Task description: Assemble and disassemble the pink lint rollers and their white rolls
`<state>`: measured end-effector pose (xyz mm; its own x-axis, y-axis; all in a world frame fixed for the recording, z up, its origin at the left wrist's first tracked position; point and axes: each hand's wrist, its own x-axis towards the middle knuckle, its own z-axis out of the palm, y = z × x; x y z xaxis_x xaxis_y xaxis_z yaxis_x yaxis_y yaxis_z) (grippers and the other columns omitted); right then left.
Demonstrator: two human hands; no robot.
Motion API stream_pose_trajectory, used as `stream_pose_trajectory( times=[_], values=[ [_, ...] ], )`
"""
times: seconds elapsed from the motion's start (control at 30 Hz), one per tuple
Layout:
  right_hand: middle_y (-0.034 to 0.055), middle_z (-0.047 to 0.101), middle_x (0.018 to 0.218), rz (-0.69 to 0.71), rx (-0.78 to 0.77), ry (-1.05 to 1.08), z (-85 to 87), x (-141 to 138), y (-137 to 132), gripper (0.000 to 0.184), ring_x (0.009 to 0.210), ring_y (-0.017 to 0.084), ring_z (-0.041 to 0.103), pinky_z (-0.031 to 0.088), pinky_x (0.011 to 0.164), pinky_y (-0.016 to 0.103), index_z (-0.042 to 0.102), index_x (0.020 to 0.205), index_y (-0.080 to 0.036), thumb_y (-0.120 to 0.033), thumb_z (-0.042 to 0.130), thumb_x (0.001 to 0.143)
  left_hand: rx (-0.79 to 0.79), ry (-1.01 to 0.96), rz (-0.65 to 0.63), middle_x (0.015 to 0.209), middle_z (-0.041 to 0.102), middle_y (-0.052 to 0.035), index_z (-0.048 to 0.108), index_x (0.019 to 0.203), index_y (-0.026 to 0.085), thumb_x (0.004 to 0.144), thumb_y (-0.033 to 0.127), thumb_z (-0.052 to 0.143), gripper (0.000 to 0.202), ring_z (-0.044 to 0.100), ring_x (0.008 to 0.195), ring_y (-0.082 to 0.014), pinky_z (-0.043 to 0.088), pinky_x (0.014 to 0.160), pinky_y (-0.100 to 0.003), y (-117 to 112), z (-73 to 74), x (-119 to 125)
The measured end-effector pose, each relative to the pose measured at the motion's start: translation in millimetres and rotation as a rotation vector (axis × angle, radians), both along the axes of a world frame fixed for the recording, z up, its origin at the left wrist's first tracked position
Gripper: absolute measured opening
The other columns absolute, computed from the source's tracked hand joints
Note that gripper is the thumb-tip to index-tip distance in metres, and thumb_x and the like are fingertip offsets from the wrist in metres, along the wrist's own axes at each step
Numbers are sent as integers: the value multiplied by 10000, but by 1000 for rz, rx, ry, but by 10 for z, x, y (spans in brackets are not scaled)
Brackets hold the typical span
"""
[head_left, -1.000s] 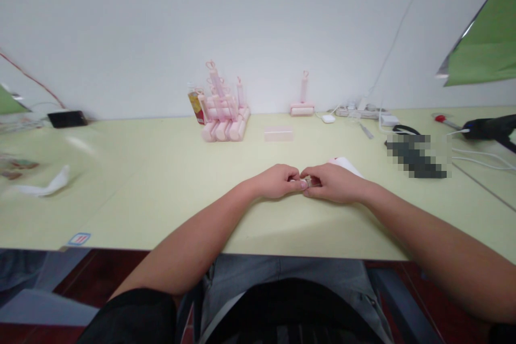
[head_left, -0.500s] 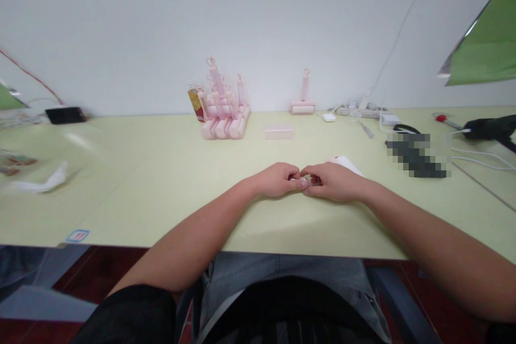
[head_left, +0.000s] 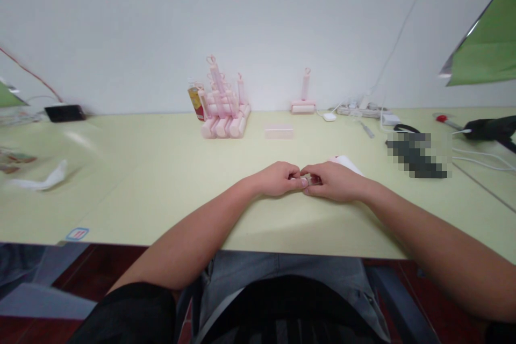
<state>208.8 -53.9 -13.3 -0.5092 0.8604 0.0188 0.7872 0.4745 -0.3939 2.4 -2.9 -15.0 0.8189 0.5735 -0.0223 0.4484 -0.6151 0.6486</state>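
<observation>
My left hand (head_left: pixel 278 179) and my right hand (head_left: pixel 335 181) rest on the pale yellow-green table (head_left: pixel 161 183), fingertips pinched together on a small pinkish object (head_left: pixel 308 179); most of it is hidden by the fingers. A white and pink item (head_left: pixel 345 163) lies just behind my right hand. Further back a small pink block (head_left: pixel 279 130) lies flat, a stack of pink lint rollers (head_left: pixel 223 113) stands to its left, and a single pink lint roller (head_left: pixel 303 102) stands upright against the wall.
A yellow-red carton (head_left: pixel 195 101) sits beside the roller stack. A power strip and white cables (head_left: pixel 363 112) lie at the back right, with a black device (head_left: pixel 489 128) further right. On the left are a black phone (head_left: pixel 64 113) and a white crumpled piece (head_left: pixel 40 180).
</observation>
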Motion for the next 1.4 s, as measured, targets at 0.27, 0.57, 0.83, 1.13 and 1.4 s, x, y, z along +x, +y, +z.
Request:
stream_pose_trajectory(
  times=[0.27,0.57,0.83,1.13,1.4],
  values=[
    [27,671,799,1,-6,3,1,8,-5,312,661,159,551,313,582,254,657,1077,-222,-358,579,807,21,9,-2,643,508,11,576,757,148,843,577,481,448,426,609,-104,272,555,-228,4,-12,2],
    [25,671,797,10,1,20,-8,8,2,321,657,157,552,318,585,253,652,1094,-227,-359,579,810,16,24,-7,650,506,12,565,756,148,845,578,480,447,418,607,-101,272,560,-230,-3,11,3],
    [28,672,796,7,3,16,-11,8,3,326,658,158,552,314,586,253,657,1097,-226,-349,585,804,17,18,-2,652,514,9,579,769,145,840,582,487,452,421,607,-102,271,558,-230,5,-10,0],
    [37,677,812,7,6,21,-16,5,4,333,672,165,557,331,598,256,657,1102,-223,-369,578,813,21,25,4,649,514,9,577,764,145,845,571,489,442,422,607,-102,272,559,-230,-2,2,4],
    [50,681,871,21,21,43,-5,-1,7,330,721,176,572,353,622,256,665,1095,-218,-346,591,799,20,8,-7,643,515,12,586,770,147,842,560,497,429,426,605,-102,273,553,-226,1,-8,1]
  ],
)
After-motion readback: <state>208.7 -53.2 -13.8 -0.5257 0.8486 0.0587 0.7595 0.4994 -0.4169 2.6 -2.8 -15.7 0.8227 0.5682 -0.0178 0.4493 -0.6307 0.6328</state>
